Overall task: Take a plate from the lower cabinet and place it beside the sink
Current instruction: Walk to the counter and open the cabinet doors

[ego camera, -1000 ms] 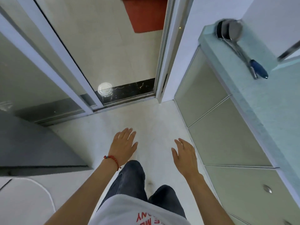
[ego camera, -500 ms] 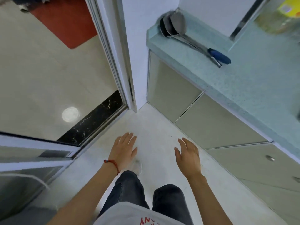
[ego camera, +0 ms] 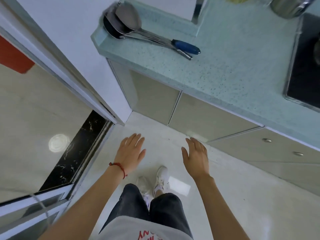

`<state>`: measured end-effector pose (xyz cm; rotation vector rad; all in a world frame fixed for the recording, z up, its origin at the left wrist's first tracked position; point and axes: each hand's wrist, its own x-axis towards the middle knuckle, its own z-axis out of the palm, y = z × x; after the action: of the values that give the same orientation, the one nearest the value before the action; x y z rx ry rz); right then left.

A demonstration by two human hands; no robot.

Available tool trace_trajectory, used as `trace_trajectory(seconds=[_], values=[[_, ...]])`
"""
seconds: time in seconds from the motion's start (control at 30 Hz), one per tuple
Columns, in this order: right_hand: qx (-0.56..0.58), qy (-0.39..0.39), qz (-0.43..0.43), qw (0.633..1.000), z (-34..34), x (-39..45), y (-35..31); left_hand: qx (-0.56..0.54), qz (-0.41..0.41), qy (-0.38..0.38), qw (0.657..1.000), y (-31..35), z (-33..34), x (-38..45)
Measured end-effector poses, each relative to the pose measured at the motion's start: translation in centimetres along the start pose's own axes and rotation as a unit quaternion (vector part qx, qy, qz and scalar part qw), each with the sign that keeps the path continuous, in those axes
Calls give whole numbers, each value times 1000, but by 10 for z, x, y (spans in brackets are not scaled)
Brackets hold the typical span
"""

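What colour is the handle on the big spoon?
Blue. The handle shows clearly in the head view, lying on the countertop.

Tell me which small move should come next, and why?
Probably reach the right hand toward the cabinet door with the round knobs. Both hands, the left hand too, are open and hold nothing, every lower door is shut, and no plate shows yet.

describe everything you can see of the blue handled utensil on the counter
The blue-handled metal ladle lies flat on the speckled pale-green countertop, near its left end by the white wall. Its round steel bowl nests with a second all-steel utensil, their long shafts running side by side. The glossy dark-blue grip points right, toward the dark sink. Neither hand touches it.
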<state>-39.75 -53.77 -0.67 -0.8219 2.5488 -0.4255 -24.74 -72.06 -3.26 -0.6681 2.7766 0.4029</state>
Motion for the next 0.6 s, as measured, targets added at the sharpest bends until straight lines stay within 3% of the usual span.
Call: trace_trajectory(seconds=[0.17,0.3,0.5,0.6], values=[[93,44,39,994,-19,31,12,-48,6,24,999,23,-16,49],[219,70,92,969,-23,54,7,-160,-14,61,985,35,-28,85],[474,104,188,854,-18,94,-11,-416,-118,96,897,51,-41,142],[605,111,216,758,-18,116,-16,-555,-170,73,811,57,-47,169]])
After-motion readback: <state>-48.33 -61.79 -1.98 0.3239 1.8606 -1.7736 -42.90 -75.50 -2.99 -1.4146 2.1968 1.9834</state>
